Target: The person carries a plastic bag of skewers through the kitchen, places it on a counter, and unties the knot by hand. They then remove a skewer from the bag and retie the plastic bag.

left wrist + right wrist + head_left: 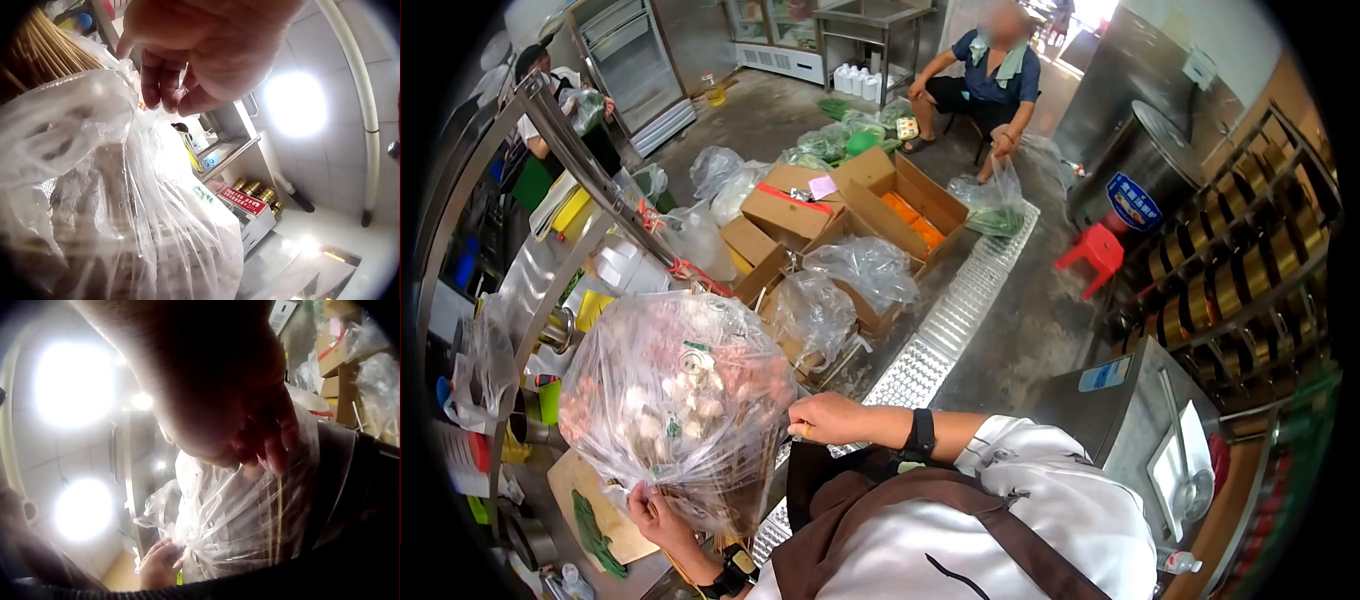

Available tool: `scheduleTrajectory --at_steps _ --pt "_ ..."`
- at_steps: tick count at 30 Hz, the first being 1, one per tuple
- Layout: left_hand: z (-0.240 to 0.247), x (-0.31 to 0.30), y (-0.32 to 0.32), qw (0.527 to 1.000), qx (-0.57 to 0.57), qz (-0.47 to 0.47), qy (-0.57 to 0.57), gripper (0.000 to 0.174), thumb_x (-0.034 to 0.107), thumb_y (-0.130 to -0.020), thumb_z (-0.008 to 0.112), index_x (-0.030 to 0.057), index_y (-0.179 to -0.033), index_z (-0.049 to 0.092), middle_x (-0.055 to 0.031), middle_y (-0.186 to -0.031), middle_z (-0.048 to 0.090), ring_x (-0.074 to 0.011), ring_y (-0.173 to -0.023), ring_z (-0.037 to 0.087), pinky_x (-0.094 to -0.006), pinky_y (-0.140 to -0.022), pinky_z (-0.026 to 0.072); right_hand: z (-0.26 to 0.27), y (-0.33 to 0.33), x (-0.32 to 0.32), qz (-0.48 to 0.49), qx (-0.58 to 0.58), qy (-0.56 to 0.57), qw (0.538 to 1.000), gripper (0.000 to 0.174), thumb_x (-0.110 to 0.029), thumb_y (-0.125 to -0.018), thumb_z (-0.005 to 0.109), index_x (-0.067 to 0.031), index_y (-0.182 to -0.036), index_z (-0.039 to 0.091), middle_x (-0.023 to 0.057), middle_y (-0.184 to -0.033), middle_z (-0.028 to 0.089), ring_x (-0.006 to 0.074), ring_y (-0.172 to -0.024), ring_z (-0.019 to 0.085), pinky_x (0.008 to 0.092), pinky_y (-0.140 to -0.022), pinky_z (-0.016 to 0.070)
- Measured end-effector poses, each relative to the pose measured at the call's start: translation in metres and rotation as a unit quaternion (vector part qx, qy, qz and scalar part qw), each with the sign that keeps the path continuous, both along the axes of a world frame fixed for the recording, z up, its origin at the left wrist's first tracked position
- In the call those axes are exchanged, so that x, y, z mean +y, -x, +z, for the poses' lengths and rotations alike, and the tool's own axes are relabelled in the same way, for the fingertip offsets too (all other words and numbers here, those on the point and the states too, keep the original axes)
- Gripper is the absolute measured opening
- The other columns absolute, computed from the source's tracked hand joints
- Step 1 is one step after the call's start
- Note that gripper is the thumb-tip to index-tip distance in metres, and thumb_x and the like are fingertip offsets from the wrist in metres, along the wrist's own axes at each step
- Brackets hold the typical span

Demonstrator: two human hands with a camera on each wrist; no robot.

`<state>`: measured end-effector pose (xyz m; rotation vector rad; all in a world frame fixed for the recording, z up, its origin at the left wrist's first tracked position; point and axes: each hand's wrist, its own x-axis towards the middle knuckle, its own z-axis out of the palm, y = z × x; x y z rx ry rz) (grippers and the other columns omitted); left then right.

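A large clear plastic bag [675, 390] bulges with pale and orange-pink food pieces, and thin wooden sticks [47, 47] show at one end in the left wrist view. At the bag's lower edge my left hand [658, 515] pinches gathered plastic between thumb and fingers; the left wrist view shows this hand [200, 50] at the bunched film. My right hand [828, 418] is curled at the bag's right edge. In the right wrist view its fingers [272, 440] bend onto the film [219, 519] beside some sticks; the palm hides part of the grip.
Cardboard boxes [785, 215] and loose plastic bags stand ahead. A metal strip [945, 335] crosses the floor near a red stool [1092, 260]. One person [998, 85] sits beyond, another [550, 100] stands at left. A cutting board [615, 500] with a green item lies lower left.
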<state>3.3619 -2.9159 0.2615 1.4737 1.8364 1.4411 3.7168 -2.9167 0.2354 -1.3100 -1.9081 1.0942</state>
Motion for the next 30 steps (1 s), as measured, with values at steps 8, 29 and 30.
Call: scheduleTrajectory --at_steps 8,29,30 --pt "0.013 -0.008 -0.025 1.0 0.005 -0.016 0.003 0.015 0.008 -0.088 0.055 -0.0037 -0.098 0.056 -0.0051 -0.093 0.055 -0.0124 -0.087 0.049 -0.0244 -0.078 0.0402 -0.009 -0.002 -0.003 0.002 0.0 -0.009 1.0 0.022 -0.025 -0.082 0.058 -0.0035 -0.078 0.056 0.0152 -0.079 0.06 0.0359 -0.076 0.057 0.0441 -0.066 0.043" --pt "0.014 -0.02 -0.046 0.996 0.035 -0.075 -0.045 0.006 0.0 -0.086 0.05 -0.0026 -0.089 0.054 -0.0206 -0.124 0.051 -0.0289 -0.117 0.046 -0.0364 -0.1 0.0295 -0.008 -0.008 -0.016 0.016 -0.017 0.026 0.999 0.022 -0.025 -0.082 0.057 -0.0033 -0.079 0.057 0.0156 -0.079 0.06 0.0357 -0.077 0.057 0.0443 -0.067 0.0434" --pt "0.013 -0.021 -0.045 0.995 0.029 -0.081 -0.042 0.006 0.0 -0.086 0.05 -0.0024 -0.089 0.054 -0.0204 -0.123 0.051 -0.0282 -0.115 0.047 -0.036 -0.1 0.03 -0.009 -0.008 -0.016 0.017 -0.017 0.026 0.999 0.022 -0.025 -0.082 0.057 -0.0033 -0.079 0.057 0.0156 -0.079 0.06 0.0357 -0.077 0.057 0.0443 -0.067 0.0434"
